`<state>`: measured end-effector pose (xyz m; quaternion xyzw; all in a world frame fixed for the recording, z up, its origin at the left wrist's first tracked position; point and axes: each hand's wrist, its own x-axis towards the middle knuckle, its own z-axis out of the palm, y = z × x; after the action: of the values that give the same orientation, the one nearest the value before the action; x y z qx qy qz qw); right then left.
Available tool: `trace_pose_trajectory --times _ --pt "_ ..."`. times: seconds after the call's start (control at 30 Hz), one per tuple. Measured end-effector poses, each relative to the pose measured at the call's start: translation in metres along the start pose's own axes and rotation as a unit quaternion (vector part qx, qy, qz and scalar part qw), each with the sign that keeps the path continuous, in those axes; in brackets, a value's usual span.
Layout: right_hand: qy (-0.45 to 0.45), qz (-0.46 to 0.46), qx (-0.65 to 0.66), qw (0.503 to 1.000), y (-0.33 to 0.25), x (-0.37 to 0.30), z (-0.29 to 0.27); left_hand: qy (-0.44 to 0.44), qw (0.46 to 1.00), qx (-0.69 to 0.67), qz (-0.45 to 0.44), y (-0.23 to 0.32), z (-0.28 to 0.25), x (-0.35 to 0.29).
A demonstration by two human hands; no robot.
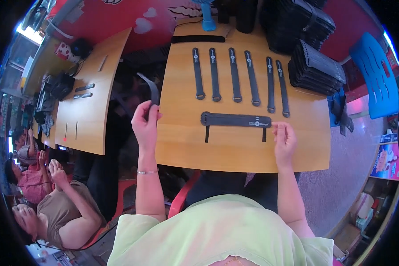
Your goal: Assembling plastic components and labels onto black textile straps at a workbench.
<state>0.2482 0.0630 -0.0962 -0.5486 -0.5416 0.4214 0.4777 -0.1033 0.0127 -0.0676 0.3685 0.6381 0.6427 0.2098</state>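
My left hand [145, 126] is raised past the table's left edge, fingers closed on a dark grey strap [153, 91] whose free end curves upward. Crosswise near the front of the table lies a wider-looking dark grey strap [235, 120] with pale printing at its right end. The fingertips of my right hand [285, 137] are pinched together at that right end. Two short black strips, a left one [207, 134] and a right one [264, 135], show just below this strap. Beyond it, several grey straps [233, 75] lie lengthwise in a row, each with a loop at its near end.
Stacks of black folded goods [317, 71] stand at the table's back right. A black strip [197, 39] and a blue fan base [209, 22] are at the back. A blue chair [377, 80] is on the right. Leftward, a second table [91, 111] has people seated beside it.
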Motion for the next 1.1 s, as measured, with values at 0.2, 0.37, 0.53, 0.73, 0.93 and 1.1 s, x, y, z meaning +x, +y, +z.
trace_pose_trajectory --times 0.2,0.37,0.53,0.73,0.93,1.1 --pt "-0.213 0.079 0.257 0.939 -0.055 -0.007 0.033 -0.261 0.962 0.061 0.056 0.049 0.024 -0.059" --pt "-0.293 0.105 0.333 0.89 -0.051 -0.011 0.025 -0.369 0.925 0.07 0.063 0.047 0.036 -0.07" --pt "-0.225 0.17 0.245 0.928 -0.029 -0.012 0.008 -0.38 0.923 0.041 -0.045 0.032 0.036 -0.072" --pt "-0.153 0.184 0.145 0.96 -0.014 -0.013 -0.001 -0.344 0.917 -0.023 -0.198 0.009 0.04 -0.069" --pt "-0.117 0.137 0.101 0.978 -0.009 -0.003 -0.002 -0.263 0.939 -0.114 -0.19 0.001 0.054 -0.063" --pt "-0.095 0.103 0.096 0.985 -0.002 0.005 -0.008 -0.252 0.943 -0.073 -0.205 -0.005 0.053 -0.059"
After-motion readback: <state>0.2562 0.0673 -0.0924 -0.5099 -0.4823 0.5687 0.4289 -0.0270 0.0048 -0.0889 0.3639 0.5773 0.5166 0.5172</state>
